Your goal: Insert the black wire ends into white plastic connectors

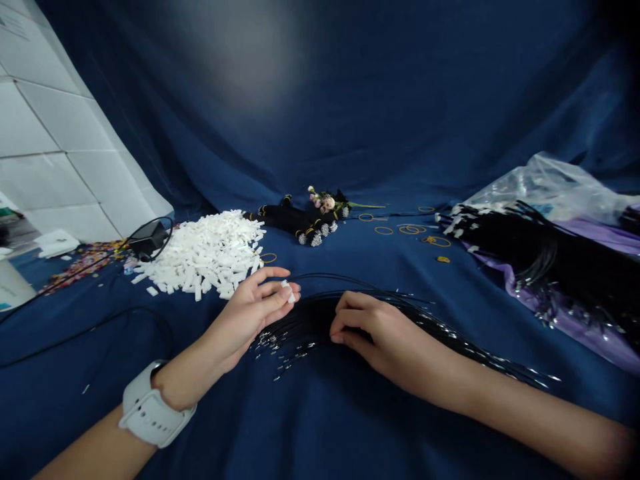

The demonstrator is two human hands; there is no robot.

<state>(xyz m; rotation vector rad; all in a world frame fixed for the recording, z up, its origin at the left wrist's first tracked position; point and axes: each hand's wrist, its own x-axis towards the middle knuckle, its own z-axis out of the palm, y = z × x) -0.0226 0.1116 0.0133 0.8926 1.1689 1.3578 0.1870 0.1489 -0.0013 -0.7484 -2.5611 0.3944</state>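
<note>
Between the thumb and fingers of my left hand are small white plastic pieces. Its index finger is partly stretched out above them. My right hand is closed in a pinch over a spread of thin black cords; whatever lies between its fingertips is hidden. The cords have shiny metal ends, some showing below and between the hands, others reaching to the right under my right forearm. Just beyond my left hand lies a heap of white plastic pieces.
Tied black bundles and a small flower sprig lie at the back. Rubber bands are scattered right of them. Many black cords rest on purple wrapping at right. White boxes stand left, near colourful bits.
</note>
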